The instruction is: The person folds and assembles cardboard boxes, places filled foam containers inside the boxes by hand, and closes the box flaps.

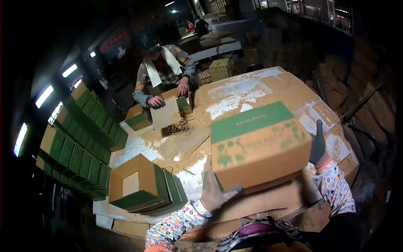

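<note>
A closed green and brown cardboard box (260,147) is held between my two gloved hands above the near side of the table. My left hand (216,193) presses on its lower left corner, thumb spread along the bottom edge. Against the box's right end lies my right hand (320,145), fingers pointing up. Just left of my left hand stands an open, empty-looking box (136,185) with more green cartons nested against it. What lies directly under the held box is partly hidden.
Across the table (201,113), strewn with small brown bits, a co-worker (161,67) tilts an open carton (166,113) with bits spilling out. Green boxes (79,155) are stacked at the left. A patterned block (220,69) stands beyond the table's far edge.
</note>
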The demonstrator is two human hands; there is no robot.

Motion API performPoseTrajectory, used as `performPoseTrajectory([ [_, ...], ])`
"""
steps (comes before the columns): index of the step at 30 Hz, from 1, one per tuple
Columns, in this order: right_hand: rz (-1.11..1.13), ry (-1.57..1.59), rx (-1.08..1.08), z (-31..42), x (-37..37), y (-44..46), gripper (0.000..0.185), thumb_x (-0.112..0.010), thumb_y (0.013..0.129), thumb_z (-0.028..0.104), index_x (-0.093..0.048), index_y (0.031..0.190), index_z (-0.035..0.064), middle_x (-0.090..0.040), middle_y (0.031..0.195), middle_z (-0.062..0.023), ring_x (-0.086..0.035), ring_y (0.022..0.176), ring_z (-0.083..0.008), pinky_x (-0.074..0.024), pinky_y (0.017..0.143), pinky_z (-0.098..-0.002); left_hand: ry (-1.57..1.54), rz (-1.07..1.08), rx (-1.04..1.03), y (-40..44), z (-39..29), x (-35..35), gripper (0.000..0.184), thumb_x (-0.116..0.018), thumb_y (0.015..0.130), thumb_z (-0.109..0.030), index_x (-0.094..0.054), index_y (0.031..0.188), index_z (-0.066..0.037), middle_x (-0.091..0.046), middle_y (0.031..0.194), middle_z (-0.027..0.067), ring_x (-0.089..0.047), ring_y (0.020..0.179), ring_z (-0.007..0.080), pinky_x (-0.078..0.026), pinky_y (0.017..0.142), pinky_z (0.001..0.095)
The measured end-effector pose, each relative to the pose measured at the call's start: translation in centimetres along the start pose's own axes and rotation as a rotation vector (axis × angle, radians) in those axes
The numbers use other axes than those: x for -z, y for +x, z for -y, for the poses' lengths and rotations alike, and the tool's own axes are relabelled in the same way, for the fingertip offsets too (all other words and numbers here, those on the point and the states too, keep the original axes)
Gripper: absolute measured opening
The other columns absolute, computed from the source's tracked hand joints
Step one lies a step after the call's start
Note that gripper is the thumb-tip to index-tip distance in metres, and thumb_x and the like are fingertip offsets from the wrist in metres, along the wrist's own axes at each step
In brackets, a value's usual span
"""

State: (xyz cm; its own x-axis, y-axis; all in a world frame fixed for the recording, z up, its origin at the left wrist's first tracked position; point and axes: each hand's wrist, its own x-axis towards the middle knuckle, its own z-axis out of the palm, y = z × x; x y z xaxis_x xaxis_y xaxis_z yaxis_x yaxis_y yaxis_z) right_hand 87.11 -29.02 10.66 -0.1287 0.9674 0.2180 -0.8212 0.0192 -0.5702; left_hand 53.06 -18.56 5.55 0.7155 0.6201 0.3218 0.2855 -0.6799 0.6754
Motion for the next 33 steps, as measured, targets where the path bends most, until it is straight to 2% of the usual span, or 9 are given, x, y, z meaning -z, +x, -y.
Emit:
performPoseTrajectory([
  [4, -0.572, -1.328, -0.31, -3.4, 7.4, 0.8, 0.084, -0.059, 0.083, 0.049, -0.029, 0.139, -0.0056, -0.039, 0.139, -0.0208, -0.038, 0.128, -0.0266, -0.0305, 0.106, -0.0329, 0.805, 0.245, -0.376, -5.8, 9.8, -0.1, 0.065, -0.071, 0.072, -0.024, -0.045, 0.131, -0.015, -0.038, 0.131, 0.0245, -0.036, 0.126, 0.0379, -0.026, 0.105, 0.0504],
  [7, -0.564, -1.123, -0.19, -6.5, 9.1, 2.0, 0.079, -0.067, 0.08, 0.032, -0.028, 0.138, -0.0075, -0.043, 0.135, -0.0194, -0.038, 0.127, -0.0235, -0.0318, 0.104, -0.029, 0.117, -0.394, 0.157, 0.7, 5.9, 1.0, 0.055, -0.062, 0.083, -0.017, -0.04, 0.132, -0.003, -0.041, 0.13, 0.0237, -0.043, 0.119, 0.0363, -0.032, 0.102, 0.0437],
  [12, -0.278, -0.376, -0.039, -11.0, 17.0, 2.9, 0.067, -0.054, 0.091, 0.039, -0.03, 0.14, -0.0005, -0.036, 0.142, -0.0094, -0.033, 0.13, -0.0168, -0.0287, 0.105, -0.0265, 0.573, 0.009, 0.278, 7.3, 4.9, -2.0, 0.038, -0.066, 0.079, -0.014, -0.056, 0.114, -0.005, -0.058, 0.112, 0.0154, -0.056, 0.101, 0.0305, -0.042, 0.09, 0.0378],
  [13, -0.146, -0.326, 0.026, -12.3, 21.8, 2.8, 0.061, -0.049, 0.094, 0.039, -0.032, 0.14, 0.0022, -0.036, 0.142, -0.0061, -0.034, 0.13, -0.0153, -0.0285, 0.105, -0.0258, 0.081, -0.032, 0.574, 6.7, 8.0, -1.1, 0.036, -0.065, 0.077, -0.009, -0.057, 0.112, -0.005, -0.059, 0.103, 0.0156, -0.057, 0.092, 0.0314, -0.046, 0.085, 0.0371],
  [20, -1.828, -1.354, 0.6, 12.9, 44.2, -9.7, 0.065, -0.055, 0.088, 0.044, -0.045, 0.123, -0.009, -0.048, 0.12, -0.0321, -0.048, 0.111, -0.0432, -0.0383, 0.096, -0.0442, 0.567, 0.021, 0.508, 9.2, -0.3, -3.4, 0.033, -0.057, 0.089, -0.019, -0.057, 0.116, -0.001, -0.057, 0.114, 0.0199, -0.054, 0.105, 0.0325, -0.043, 0.091, 0.0391],
  [23, -2.143, -1.544, 0.037, 15.9, 61.8, -14.9, 0.086, -0.052, 0.083, 0.06, -0.035, 0.134, -0.0066, -0.035, 0.135, -0.031, -0.033, 0.126, -0.0444, -0.0253, 0.107, -0.0416, 0.642, 0.064, 0.502, 10.2, 1.0, -3.6, 0.035, -0.059, 0.088, -0.021, -0.055, 0.117, -0.001, -0.058, 0.111, 0.0198, -0.055, 0.103, 0.0336, -0.043, 0.091, 0.0397],
  [25, -2.038, -1.275, 0.008, 17.3, 59.6, -11.1, 0.089, -0.053, 0.082, 0.061, -0.03, 0.137, -0.0058, -0.033, 0.137, -0.0305, -0.032, 0.128, -0.0428, -0.0229, 0.108, -0.0409, 0.695, 0.066, 0.467, 10.4, 1.3, -3.7, 0.034, -0.057, 0.089, -0.021, -0.054, 0.117, -0.001, -0.058, 0.109, 0.0197, -0.054, 0.102, 0.0344, -0.043, 0.09, 0.0405],
  [29, -1.52, -0.569, 1.036, 17.4, 55.7, -7.7, 0.081, -0.075, 0.076, 0.033, -0.031, 0.134, -0.0018, -0.05, 0.119, -0.0172, -0.055, 0.105, -0.0275, -0.0472, 0.086, -0.0391, 0.765, 0.076, 0.466, 9.8, 1.1, -4.0, 0.032, -0.056, 0.089, -0.018, -0.054, 0.116, -0.001, -0.058, 0.108, 0.0194, -0.054, 0.101, 0.0347, -0.043, 0.09, 0.0408],
  [33, -1.272, -0.304, 0.923, 15.4, 54.9, -9.2, 0.05, -0.073, 0.075, 0.016, -0.048, 0.116, 0.0045, -0.056, 0.099, -0.0082, -0.06, 0.082, -0.0224, -0.0526, 0.065, -0.0366, 0.428, -0.031, 0.512, 10.5, -0.4, -3.7, 0.033, -0.056, 0.088, -0.015, -0.054, 0.117, 0.0, -0.058, 0.11, 0.0192, -0.054, 0.103, 0.0332, -0.041, 0.092, 0.0406],
])
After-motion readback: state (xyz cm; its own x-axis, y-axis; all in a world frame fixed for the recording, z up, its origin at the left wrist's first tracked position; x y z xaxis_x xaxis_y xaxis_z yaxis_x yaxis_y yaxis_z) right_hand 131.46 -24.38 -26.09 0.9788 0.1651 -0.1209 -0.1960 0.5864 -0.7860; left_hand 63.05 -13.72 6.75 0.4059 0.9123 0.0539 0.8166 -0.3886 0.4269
